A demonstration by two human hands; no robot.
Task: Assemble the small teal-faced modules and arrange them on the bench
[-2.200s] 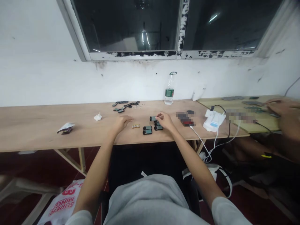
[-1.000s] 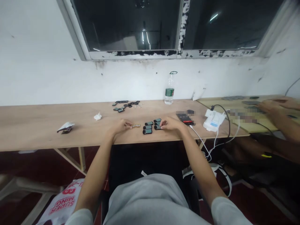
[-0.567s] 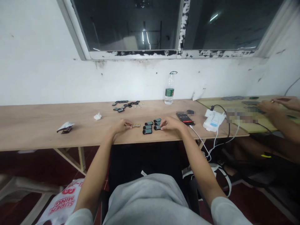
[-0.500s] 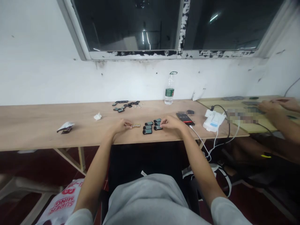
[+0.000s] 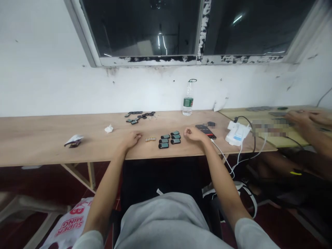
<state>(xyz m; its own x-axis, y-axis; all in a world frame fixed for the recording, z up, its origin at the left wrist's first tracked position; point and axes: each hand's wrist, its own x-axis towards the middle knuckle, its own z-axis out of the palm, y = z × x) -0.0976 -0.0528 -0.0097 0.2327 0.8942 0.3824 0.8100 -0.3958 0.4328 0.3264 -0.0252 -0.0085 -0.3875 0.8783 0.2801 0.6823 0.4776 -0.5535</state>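
Observation:
My left hand rests on the wooden table, its fingertips just short of a short row of small gold-coloured cylinders. It holds nothing. Several small black devices with teal screens lie in two columns to the right of that row. My right hand sits loosely curled with nothing visible in it. It is between those devices and a smartphone showing a red mark on its screen, touching neither.
More small devices and parts lie near the wall, beyond a tissue. A wrapper, a water bottle and a white charger with cables stand about. A co-worker's hands work on a pale board at right.
My right hand has lifted off the devices and moved right, toward the smartphone, curling its fingers. My left hand has drawn back left from the gold-coloured row.

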